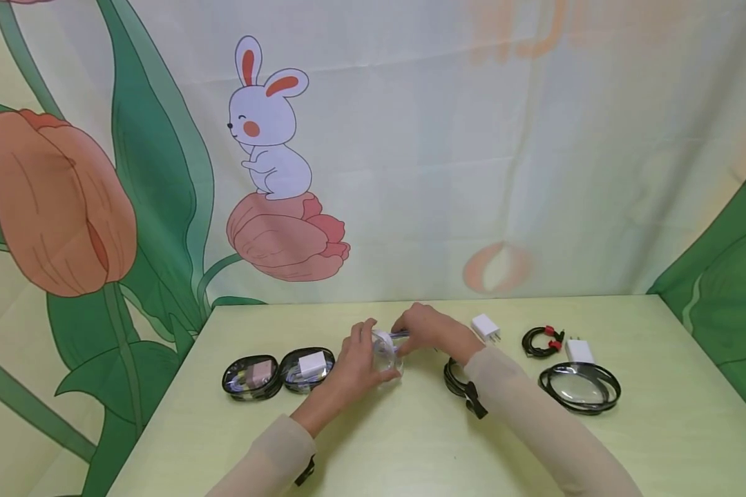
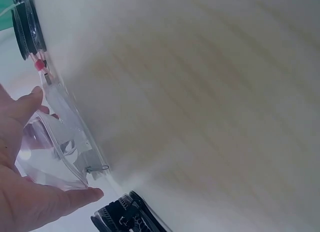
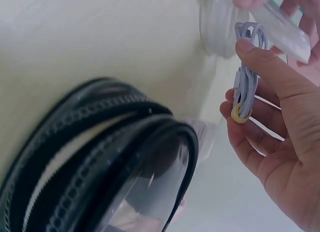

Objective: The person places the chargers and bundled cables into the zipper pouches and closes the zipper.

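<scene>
While a clear plastic pouch [image 2: 47, 164] is gripped by the left hand [image 1: 357, 362], a looped grey braided cable [image 3: 246, 87] with a yellow ring [image 3: 241, 115] is pinched by the right hand [image 1: 432, 328] close to the pouch. Two rounded, black-rimmed clear cases [image 1: 257, 397] are set left of the left hand; a white block-shaped charger [image 1: 485, 326], right of the right hand.

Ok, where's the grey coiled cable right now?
In the right wrist view, the grey coiled cable is toward the upper right, pinched in the right hand, right beside the clear case.
</scene>
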Available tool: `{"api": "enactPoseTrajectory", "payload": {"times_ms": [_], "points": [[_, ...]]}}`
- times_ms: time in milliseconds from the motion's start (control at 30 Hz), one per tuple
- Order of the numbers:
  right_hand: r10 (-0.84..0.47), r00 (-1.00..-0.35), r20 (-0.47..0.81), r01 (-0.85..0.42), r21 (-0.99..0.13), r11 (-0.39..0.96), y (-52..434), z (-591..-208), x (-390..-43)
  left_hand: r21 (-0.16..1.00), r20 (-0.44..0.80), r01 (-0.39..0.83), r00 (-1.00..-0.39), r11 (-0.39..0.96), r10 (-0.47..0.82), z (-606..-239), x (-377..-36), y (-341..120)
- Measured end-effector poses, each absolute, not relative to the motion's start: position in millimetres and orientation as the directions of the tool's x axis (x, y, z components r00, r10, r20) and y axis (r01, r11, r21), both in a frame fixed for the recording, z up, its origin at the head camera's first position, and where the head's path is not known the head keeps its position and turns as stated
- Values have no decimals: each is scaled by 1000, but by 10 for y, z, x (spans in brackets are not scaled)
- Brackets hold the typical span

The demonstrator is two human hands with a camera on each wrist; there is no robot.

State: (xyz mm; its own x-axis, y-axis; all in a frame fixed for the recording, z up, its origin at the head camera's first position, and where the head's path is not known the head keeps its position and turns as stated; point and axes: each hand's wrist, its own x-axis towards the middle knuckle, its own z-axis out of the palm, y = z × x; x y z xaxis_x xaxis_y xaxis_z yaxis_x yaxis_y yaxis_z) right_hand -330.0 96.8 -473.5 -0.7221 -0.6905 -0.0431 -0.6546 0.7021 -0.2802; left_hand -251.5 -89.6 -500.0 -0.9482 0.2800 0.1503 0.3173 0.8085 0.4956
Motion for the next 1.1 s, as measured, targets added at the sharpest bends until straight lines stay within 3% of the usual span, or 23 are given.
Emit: {"api": "enactPoseTrajectory", "payload": {"times_ms": [367,567,867,1100], "points": [[-705,-705,-77,-676,-226,701,869,-4766,-3205,540,169,348,-937,767,306,-4997,-2487,-950],[-705,-709,-16,-685,-222,694,809,-4777,-3194,555,160,348,-936,756,313,-5001,-2482,-949],[-661,-749,-32,-584,-438,683,829,-4794,-3200,580,149,324,-944,748,293,-5022,-2480,-935],[-700,-708,-92,-557,-538,633,950,-4689,-3215,584,126,294,-954,757,273,-5013,-2481,-945]]}}
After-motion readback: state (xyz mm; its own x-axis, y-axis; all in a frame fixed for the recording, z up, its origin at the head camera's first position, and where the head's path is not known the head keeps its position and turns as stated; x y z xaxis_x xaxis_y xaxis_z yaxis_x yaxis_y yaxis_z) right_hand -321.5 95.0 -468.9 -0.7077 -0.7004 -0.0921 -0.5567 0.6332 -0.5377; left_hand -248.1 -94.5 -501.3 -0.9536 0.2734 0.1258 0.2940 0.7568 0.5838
